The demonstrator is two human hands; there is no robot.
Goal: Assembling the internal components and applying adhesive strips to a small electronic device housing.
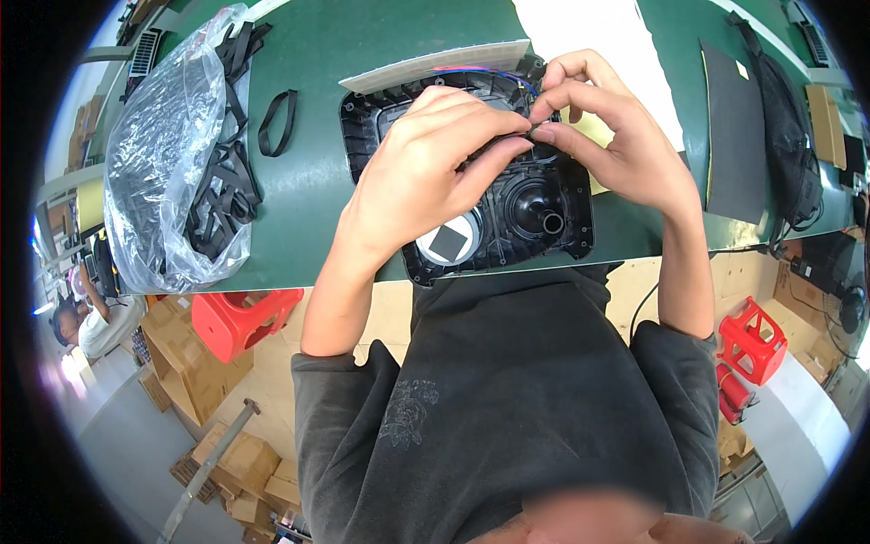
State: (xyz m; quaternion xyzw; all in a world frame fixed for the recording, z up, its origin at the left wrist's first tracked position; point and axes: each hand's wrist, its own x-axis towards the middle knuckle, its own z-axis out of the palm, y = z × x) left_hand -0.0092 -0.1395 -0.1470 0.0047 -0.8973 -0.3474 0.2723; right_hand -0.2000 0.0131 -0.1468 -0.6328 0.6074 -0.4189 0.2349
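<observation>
A black plastic housing [573,201] with ribbed walls lies on the green table near its front edge. Set in it are a round silver part with a dark square [450,241] and a round black part with a short spout [535,210]. Red and blue wires [494,72] run along its far side, beside a long grey strip [435,65]. Over the housing, my left hand [439,150] pinches with thumb and forefinger. My right hand [607,127] pinches right against it, close to the wire ends. What lies between the fingertips is too small and hidden to name.
On the left, a clear plastic bag [163,163] spills black straps [222,195]; a single black loop [277,122] lies beside it. White paper [616,45] and a dark flat sheet [732,136] are to the right. Red stools [240,322] and cardboard boxes [195,354] stand below the table.
</observation>
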